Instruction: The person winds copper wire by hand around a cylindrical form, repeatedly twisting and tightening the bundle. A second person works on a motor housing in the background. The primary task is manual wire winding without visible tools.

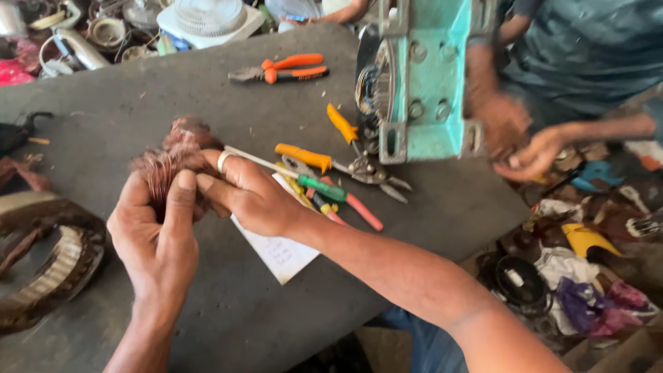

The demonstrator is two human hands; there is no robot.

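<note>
A grey worktop point(228, 290) holds many tools. Orange pliers point(283, 69) lie near its far edge. By its right edge stands a big green metal motor case point(428, 83), and another person's hands point(518, 138) are busy just beside it. Tin snips with orange handles point(345, 155) lie next to the case, close to a green screwdriver point(324, 188) and a white paper point(280, 252) (partly covered). A ridged metal ring point(55, 269) sits at the left edge. A white fan point(207, 21) stands past the far edge.
</note>
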